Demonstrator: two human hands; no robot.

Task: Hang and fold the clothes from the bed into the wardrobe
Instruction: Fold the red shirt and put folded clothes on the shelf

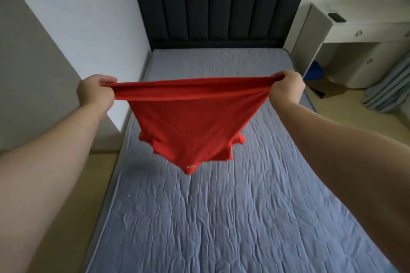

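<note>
A red T-shirt hangs upside down in the air above the bed, its hem stretched taut between my hands. My left hand grips one end of the hem, and my right hand grips the other end. The sleeves and the collar dangle at the bottom, clear of the grey-blue quilted mattress. No other clothes show on the bed, and no wardrobe is in view.
A dark padded headboard stands at the far end of the bed. A white desk with drawers is at the right, with a cardboard box and striped fabric on the floor. A wall runs along the left.
</note>
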